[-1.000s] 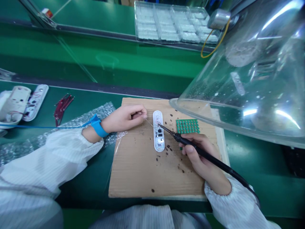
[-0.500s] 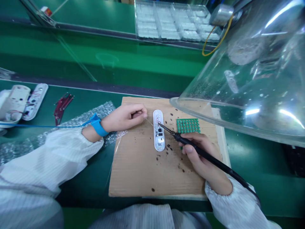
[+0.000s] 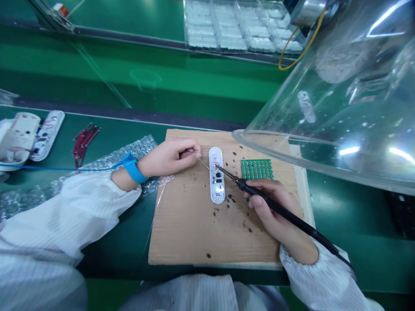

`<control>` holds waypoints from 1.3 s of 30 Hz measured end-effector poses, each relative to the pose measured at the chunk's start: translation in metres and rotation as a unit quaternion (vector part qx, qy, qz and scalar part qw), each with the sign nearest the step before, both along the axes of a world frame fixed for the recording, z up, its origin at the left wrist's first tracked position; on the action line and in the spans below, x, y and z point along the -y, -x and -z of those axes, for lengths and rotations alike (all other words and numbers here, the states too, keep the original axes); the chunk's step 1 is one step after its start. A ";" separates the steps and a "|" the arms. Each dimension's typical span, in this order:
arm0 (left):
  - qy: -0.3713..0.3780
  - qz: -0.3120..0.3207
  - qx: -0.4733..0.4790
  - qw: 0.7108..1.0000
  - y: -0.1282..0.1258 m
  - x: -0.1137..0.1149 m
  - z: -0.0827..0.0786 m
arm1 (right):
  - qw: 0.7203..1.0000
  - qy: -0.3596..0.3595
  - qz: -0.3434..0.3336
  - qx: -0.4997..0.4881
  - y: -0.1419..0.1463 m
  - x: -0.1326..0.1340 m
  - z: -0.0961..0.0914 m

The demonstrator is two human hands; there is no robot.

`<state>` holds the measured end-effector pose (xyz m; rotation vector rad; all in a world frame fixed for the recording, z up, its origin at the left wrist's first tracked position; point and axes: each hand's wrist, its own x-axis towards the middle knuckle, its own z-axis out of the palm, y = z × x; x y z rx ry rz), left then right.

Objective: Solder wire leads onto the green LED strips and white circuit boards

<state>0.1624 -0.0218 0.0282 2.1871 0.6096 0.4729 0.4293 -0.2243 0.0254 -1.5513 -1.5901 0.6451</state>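
A long white oval board (image 3: 217, 175) lies in the middle of a scorched cardboard sheet (image 3: 194, 224). My right hand (image 3: 270, 207) is closed round a black soldering iron (image 3: 259, 196), and its tip touches the upper part of the board. My left hand (image 3: 171, 156), with a blue wrist strap (image 3: 132, 169), pinches a thin solder wire (image 3: 205, 165) that runs to the same spot on the board. A green panel of small circuit boards (image 3: 256, 169) lies just above my right hand.
A large clear plastic hood (image 3: 340, 99) overhangs the right side. Bubble wrap (image 3: 142, 149) lies under my left forearm. Dark red wires (image 3: 82, 140) and white housings (image 3: 29, 134) sit at the left. A tray of white parts (image 3: 236, 30) stands beyond the green belt.
Both hands hold their places at the board; the view has shifted slightly, so everything sits a little higher in the frame.
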 end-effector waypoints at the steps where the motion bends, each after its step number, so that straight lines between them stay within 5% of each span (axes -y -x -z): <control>1: 0.000 0.000 0.000 1.000 0.000 0.000 0.000 | 1.000 0.000 -0.001 0.001 0.000 0.000 0.000; 39: -0.001 -0.008 -0.019 1.000 0.000 0.000 0.000 | 0.998 -0.007 -0.021 0.057 0.003 -0.001 -0.006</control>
